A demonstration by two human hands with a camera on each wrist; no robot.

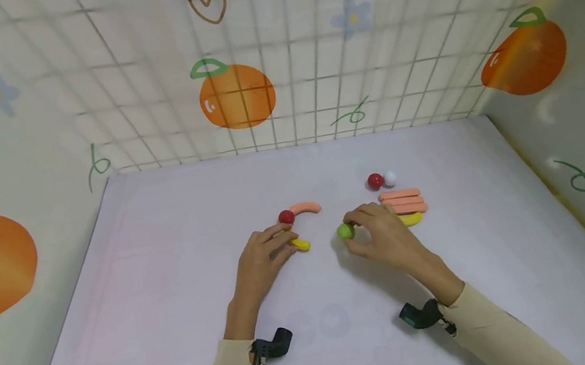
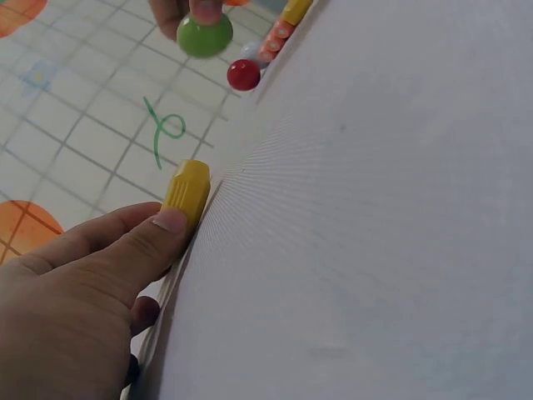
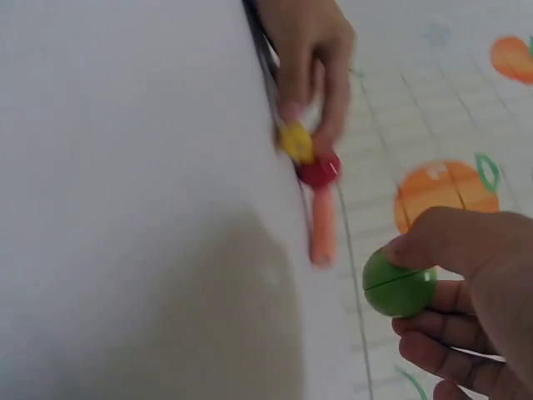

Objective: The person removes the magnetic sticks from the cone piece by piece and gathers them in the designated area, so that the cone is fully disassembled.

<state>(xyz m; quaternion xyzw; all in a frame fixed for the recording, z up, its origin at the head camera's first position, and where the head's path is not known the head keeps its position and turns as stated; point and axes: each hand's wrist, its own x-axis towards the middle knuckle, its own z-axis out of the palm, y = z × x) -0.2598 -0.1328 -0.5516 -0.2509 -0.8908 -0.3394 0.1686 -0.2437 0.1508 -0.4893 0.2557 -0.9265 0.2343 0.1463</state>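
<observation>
My left hand (image 1: 266, 261) pinches a small yellow toy banana (image 2: 188, 193) between thumb and fingers, low over the white table. Just beyond its fingertips lie a shiny red ball (image 1: 286, 216) and a curved pink toy sausage (image 1: 307, 207). A green ball (image 3: 398, 283) with a thin dark seam round it is held by my right hand (image 1: 382, 235), thumb on one side and fingers on the other. That hand is to the right of the left one, its shadow falling on the table below.
Right of the right hand, several pink sticks (image 1: 401, 194) lie side by side, with another yellow toy banana (image 1: 411, 219) in front, partly hidden by the hand. Behind them sit a second red ball (image 1: 375, 181) and a white ball (image 1: 390, 178). A patterned cloth wall (image 1: 295, 49) borders the back.
</observation>
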